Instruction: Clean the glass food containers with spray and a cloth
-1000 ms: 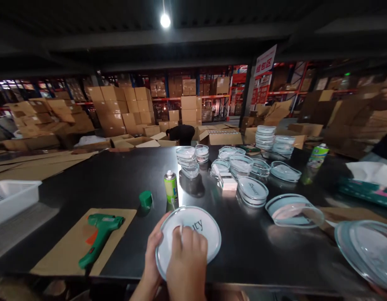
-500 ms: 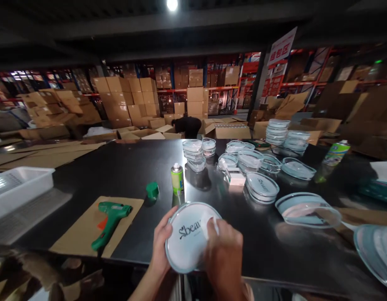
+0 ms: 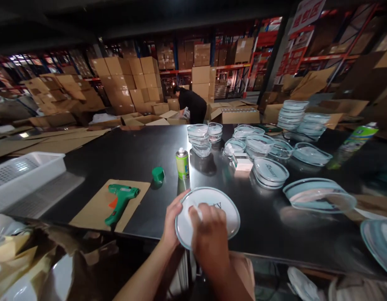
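Observation:
My left hand (image 3: 172,219) grips the left rim of a rounded clear pouch (image 3: 230,215) with pale blue piping and dark lettering on its face. The pouch is held tilted above the near edge of the table. My right hand (image 3: 210,232) is closed on a small white wipe (image 3: 196,210) and presses it against the pouch's face, covering most of the print. Just beyond the pouch stands a green spray can (image 3: 182,164) with its cap off. A green cap (image 3: 158,174) sits to the left of the can.
A green glue gun (image 3: 120,202) lies on cardboard (image 3: 87,209), near a white plastic basket (image 3: 52,161). Stacked pouches (image 3: 270,172), a small white box (image 3: 243,164) and another spray can (image 3: 358,136) are to the right. A person in black (image 3: 193,104) bends over cartons behind the black table (image 3: 133,150).
My right hand has moved the wipe from the right side of the pouch's face to the left, uncovering the last letters. The view has tilted down. The person behind has straightened up somewhat.

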Motion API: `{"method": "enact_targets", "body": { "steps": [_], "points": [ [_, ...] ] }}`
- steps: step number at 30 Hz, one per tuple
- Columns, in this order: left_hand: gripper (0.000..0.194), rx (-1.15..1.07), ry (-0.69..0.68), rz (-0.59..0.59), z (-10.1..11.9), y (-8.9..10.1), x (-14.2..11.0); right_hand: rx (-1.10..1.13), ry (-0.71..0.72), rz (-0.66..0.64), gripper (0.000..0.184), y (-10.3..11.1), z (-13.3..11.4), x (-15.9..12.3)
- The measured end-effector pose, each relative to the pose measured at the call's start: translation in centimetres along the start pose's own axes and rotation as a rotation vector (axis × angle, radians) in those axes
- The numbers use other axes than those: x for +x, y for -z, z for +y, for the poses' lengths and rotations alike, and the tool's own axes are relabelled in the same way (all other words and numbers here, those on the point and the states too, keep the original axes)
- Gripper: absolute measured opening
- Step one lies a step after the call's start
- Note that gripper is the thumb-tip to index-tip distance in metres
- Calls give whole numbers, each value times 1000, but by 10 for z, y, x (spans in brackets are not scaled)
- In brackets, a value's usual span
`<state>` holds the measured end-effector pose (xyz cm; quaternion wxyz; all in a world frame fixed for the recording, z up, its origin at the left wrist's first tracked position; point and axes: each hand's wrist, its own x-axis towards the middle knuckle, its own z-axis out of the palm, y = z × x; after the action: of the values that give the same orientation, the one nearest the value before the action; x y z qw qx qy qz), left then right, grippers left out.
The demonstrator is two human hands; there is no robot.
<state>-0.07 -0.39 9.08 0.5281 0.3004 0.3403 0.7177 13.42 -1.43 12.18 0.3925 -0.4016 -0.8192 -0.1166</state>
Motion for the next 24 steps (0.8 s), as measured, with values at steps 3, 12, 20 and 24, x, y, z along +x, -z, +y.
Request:
{"method": "enact_targets", "body": {
  "steps": [3,12,20,24],
  "points": [
    [44,22,0,-24,3,-1,1,69,98,50,30,1,4,1],
    [47,-23,89,50,-1,2,11,206,135,-88,23,-3,-16,-18],
    [48,-302,190,105,16,-1,19,349,-367,185,19,29,35,-78],
    [49,-290,201,85,20,-6,16,325,-383,258,12,30,48,-89]
  ]
}}
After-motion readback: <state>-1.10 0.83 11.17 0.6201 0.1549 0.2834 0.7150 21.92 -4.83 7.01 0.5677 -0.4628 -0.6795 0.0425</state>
